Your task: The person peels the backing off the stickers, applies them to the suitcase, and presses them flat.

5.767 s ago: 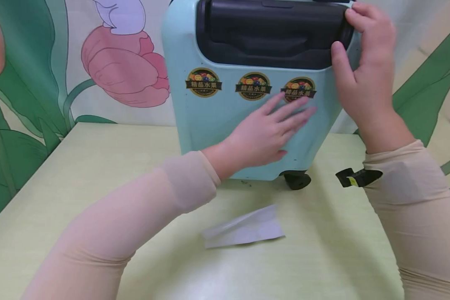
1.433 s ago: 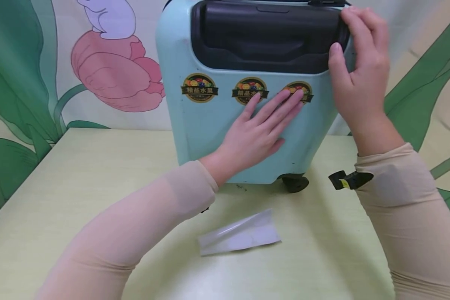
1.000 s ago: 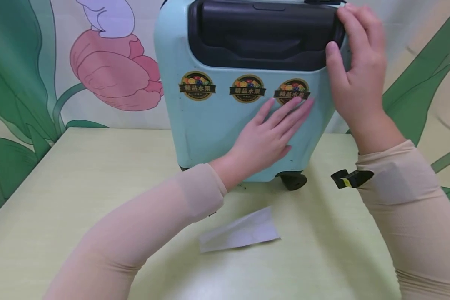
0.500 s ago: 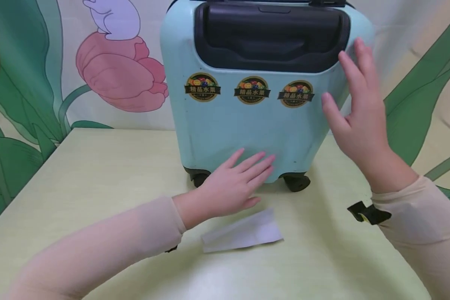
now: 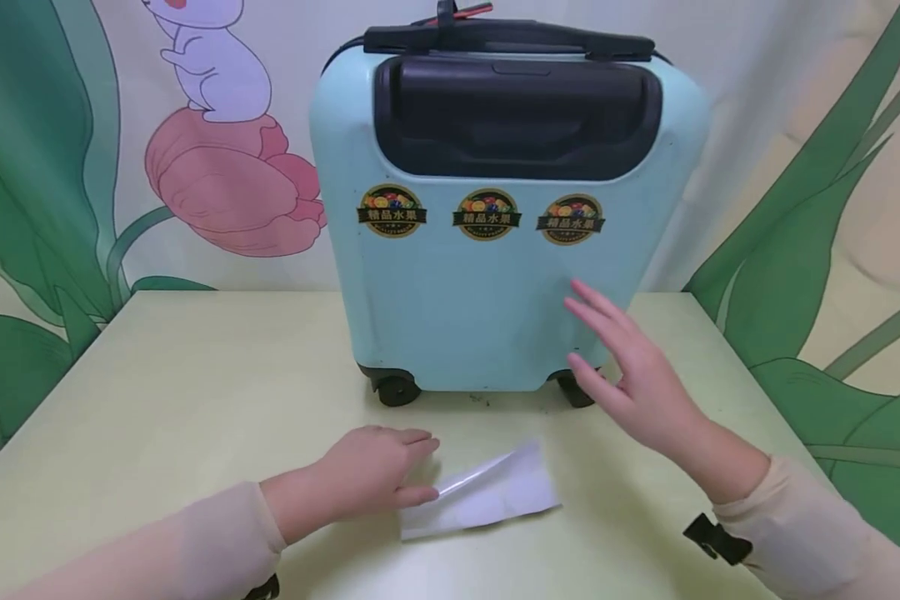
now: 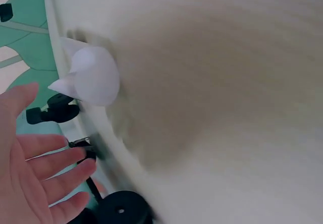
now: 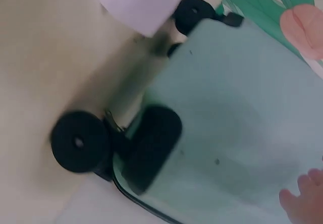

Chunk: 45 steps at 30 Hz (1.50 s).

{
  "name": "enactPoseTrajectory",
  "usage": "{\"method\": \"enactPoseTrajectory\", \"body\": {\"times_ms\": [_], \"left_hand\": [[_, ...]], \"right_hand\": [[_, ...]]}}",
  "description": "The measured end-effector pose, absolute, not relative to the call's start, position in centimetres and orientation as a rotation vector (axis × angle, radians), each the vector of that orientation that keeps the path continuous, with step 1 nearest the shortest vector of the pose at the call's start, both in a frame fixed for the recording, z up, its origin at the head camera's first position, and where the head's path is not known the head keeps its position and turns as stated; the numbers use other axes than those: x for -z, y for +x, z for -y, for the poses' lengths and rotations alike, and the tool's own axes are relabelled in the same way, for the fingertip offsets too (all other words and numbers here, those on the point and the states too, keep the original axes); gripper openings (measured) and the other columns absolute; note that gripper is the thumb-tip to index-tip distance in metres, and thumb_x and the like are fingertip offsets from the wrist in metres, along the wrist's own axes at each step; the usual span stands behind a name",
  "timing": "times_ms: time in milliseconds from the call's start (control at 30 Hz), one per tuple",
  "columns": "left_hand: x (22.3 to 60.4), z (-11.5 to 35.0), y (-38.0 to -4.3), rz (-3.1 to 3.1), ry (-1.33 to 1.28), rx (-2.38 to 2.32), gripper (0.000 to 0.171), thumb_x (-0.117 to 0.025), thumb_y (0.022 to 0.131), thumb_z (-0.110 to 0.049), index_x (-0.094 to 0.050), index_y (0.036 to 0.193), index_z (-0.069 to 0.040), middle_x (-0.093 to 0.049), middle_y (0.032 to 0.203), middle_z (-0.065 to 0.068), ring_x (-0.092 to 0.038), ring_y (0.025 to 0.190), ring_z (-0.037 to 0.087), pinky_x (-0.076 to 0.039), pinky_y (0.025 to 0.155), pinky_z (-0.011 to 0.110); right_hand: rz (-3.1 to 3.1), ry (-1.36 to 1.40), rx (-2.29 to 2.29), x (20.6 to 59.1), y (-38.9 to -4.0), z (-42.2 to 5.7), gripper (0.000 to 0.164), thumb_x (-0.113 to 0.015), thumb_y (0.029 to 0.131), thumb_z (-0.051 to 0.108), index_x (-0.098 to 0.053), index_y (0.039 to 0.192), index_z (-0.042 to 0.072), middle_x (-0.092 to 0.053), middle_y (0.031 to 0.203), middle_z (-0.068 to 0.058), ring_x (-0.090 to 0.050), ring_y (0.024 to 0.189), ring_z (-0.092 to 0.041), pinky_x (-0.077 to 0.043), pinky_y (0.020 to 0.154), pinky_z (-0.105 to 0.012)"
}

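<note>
A light blue suitcase with a black recessed panel stands upright on the table. Three round fruit stickers with dark banners, left, middle and right, run in a row below the panel. My left hand is low over the table, its fingers relaxed and holding nothing. Its thumb tip overlaps the left edge of a creased white paper sheet, which curls up in the left wrist view. My right hand, fingers extended and holding nothing, is in front of the suitcase's lower right corner.
Two black wheels, left and right, show under the suitcase's near side. Its black carry handle lies along the top. A cartoon-printed backdrop rises behind the pale table.
My left hand has left the right sticker and come down and left to the paper. My right hand has released the suitcase's upper right side and moved down. The whole suitcase top now shows.
</note>
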<state>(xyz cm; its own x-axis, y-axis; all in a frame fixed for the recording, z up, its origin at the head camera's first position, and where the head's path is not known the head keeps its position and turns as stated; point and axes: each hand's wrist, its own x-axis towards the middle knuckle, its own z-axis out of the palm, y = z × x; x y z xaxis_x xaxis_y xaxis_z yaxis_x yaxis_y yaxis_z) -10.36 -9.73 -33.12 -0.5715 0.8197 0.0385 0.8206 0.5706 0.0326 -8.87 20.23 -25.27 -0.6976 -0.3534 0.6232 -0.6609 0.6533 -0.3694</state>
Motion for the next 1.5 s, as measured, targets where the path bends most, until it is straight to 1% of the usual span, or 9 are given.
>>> {"method": "enactPoseTrajectory", "body": {"times_ms": [200,300,567,700,933,1167,1333,1433,1500], "left_hand": [[35.4,10.1,-7.9,2.944,-1.384,0.150,0.047,-0.066,0.078,-0.050,-0.066,0.105,-0.012,-0.061,0.091,-0.003,-0.060,0.070,0.014,-0.047,0.054,0.030],[36.1,10.2,-7.0,3.014,-1.338,0.177,0.042,-0.069,0.075,-0.049,-0.067,0.097,-0.014,-0.055,0.081,-0.006,-0.055,0.064,0.011,-0.043,0.050,0.030],[36.4,9.9,-7.0,2.976,-1.357,0.261,0.013,-0.070,0.078,-0.026,-0.060,0.075,-0.018,-0.044,0.069,-0.011,-0.045,0.056,0.006,-0.038,0.047,0.026],[36.0,9.8,-7.8,2.950,-1.307,0.427,0.016,-0.063,0.081,-0.013,-0.054,0.069,-0.017,-0.044,0.064,-0.012,-0.041,0.054,0.006,-0.035,0.046,0.024],[34.8,9.6,-9.6,2.928,-1.187,0.697,0.006,-0.058,0.078,-0.010,-0.058,0.077,-0.015,-0.054,0.067,-0.011,-0.045,0.056,0.006,-0.038,0.050,0.024],[33.4,8.9,-11.2,2.870,-1.115,0.998,0.011,-0.059,0.078,-0.003,-0.061,0.083,-0.013,-0.055,0.066,-0.008,-0.044,0.055,0.007,-0.039,0.051,0.022],[33.4,8.9,-11.2,2.818,-1.047,1.293,0.009,-0.058,0.085,-0.002,-0.062,0.089,-0.010,-0.054,0.070,-0.005,-0.040,0.053,0.005,-0.036,0.047,0.021],[33.4,8.9,-11.4,2.777,-1.014,1.522,0.004,-0.059,0.089,-0.007,-0.062,0.092,-0.006,-0.059,0.079,0.000,-0.051,0.060,0.007,-0.045,0.054,0.024],[33.3,9.0,-11.4,2.766,-0.992,1.697,0.010,-0.061,0.090,-0.012,-0.062,0.095,-0.003,-0.061,0.083,0.004,-0.057,0.064,0.011,-0.051,0.060,0.031]], "right_hand": [[2.498,0.890,-0.859,27.8,-7.1,-19.1,0.051,-0.061,0.086,0.002,-0.047,0.135,0.005,-0.038,0.145,-0.004,-0.038,0.131,-0.022,-0.028,0.104,-0.022],[2.486,0.963,-0.894,28.6,-6.3,-18.5,0.050,-0.061,0.086,0.001,-0.050,0.134,0.008,-0.043,0.141,-0.005,-0.042,0.127,-0.022,-0.030,0.101,-0.017],[2.590,1.052,-0.906,30.5,-5.8,-17.8,0.042,-0.061,0.088,0.005,-0.055,0.129,0.010,-0.055,0.128,-0.001,-0.051,0.118,-0.018,-0.043,0.094,-0.033],[2.693,1.105,-0.914,31.2,-6.1,-17.2,0.033,-0.059,0.091,0.010,-0.058,0.125,0.008,-0.059,0.124,0.000,-0.053,0.116,-0.017,-0.044,0.093,-0.036],[2.768,1.188,-0.844,31.4,-7.2,-15.9,0.033,-0.059,0.091,0.013,-0.058,0.124,0.007,-0.059,0.123,-0.003,-0.054,0.115,-0.019,-0.045,0.092,-0.036],[2.828,1.119,-0.756,31.3,-8.7,-15.1,0.044,-0.068,0.085,0.016,-0.057,0.126,0.007,-0.057,0.126,-0.006,-0.052,0.118,-0.022,-0.043,0.094,-0.040],[2.801,1.082,-0.849,31.9,-8.9,-15.1,0.038,-0.068,0.085,0.008,-0.059,0.122,0.004,-0.064,0.113,-0.006,-0.060,0.103,-0.018,-0.049,0.085,-0.037],[2.776,1.001,-0.941,31.8,-9.0,-15.2,0.032,-0.066,0.085,0.003,-0.063,0.117,0.004,-0.067,0.104,-0.004,-0.063,0.092,-0.015,-0.051,0.077,-0.035],[2.749,0.925,-0.981,31.6,-9.2,-15.2,0.028,-0.065,0.085,0.001,-0.066,0.112,0.004,-0.068,0.101,-0.004,-0.064,0.091,-0.015,-0.052,0.076,-0.035]]}}
